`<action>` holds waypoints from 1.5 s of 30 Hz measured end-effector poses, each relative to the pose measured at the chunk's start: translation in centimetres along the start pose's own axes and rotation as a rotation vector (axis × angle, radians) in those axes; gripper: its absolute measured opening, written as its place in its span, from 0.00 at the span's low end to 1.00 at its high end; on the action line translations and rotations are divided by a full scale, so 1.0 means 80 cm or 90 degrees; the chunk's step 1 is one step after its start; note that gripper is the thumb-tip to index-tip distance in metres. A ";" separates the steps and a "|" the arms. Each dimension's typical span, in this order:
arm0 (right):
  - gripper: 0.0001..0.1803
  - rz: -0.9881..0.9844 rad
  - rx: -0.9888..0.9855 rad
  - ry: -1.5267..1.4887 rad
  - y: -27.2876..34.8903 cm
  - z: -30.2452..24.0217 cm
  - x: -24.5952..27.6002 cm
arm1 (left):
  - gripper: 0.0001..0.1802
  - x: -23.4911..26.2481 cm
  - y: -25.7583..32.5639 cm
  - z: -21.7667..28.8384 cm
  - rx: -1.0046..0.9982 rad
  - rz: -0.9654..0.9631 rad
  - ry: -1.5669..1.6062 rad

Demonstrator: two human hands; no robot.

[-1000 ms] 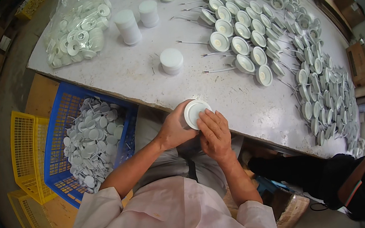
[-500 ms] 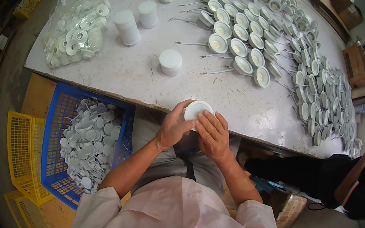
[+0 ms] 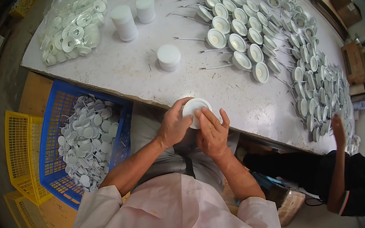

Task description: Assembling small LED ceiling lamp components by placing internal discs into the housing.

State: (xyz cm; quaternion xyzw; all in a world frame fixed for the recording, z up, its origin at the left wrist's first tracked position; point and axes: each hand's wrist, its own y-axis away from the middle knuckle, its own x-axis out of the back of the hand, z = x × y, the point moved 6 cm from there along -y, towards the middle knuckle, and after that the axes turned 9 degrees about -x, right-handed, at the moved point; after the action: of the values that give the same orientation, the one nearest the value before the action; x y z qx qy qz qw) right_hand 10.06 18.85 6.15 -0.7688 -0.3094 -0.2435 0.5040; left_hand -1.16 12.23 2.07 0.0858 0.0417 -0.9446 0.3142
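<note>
Two hands, left (image 3: 174, 124) and right (image 3: 211, 134), on one round white downlight fitting (image 3: 189, 108).
Held at the near edge of the table (image 3: 134, 78); dished face upward; outline round, long axis cannot be told; left fingers clamped on rim; right fingertips across the face, partly hiding it, outer finger apart; right thumb's grip cannot be told; white disc stack (image 3: 169, 59) beyond; wired downlights (image 3: 237, 42) rightward; blue basket (image 3: 51, 151) left.
</note>
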 end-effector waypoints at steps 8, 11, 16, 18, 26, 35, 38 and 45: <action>0.26 0.009 -0.031 -0.044 -0.008 -0.020 0.009 | 0.25 0.027 0.004 0.000 -0.064 0.082 -0.110; 0.27 0.068 -0.093 -0.073 0.004 0.003 0.027 | 0.27 0.065 0.021 -0.002 -0.068 0.157 -0.173; 0.25 0.085 -0.217 0.015 0.041 0.079 0.060 | 0.15 0.235 0.093 -0.071 -0.004 0.414 -0.186; 0.22 0.173 -0.323 0.088 0.065 0.121 0.089 | 0.17 0.305 0.127 -0.103 0.108 0.508 -0.202; 0.32 0.334 -0.615 0.191 0.084 0.249 0.160 | 0.39 0.639 0.319 -0.249 0.463 0.568 -0.748; 0.46 0.302 -0.789 0.218 0.036 0.331 0.166 | 0.21 0.676 0.379 -0.243 0.360 0.599 -0.542; 0.44 0.294 -0.802 0.164 0.040 0.334 0.159 | 0.15 0.498 0.275 -0.218 0.229 0.515 -0.226; 0.43 0.174 -0.405 -0.005 -0.033 0.142 0.098 | 0.33 0.072 0.049 0.028 -0.055 -0.064 -0.006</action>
State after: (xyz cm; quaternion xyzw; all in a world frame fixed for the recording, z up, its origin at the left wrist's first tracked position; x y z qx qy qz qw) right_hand 14.24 31.98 8.94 -0.9228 -0.1142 -0.2549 0.2654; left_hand -3.65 5.39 3.05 0.0658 0.0852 -0.9569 0.2699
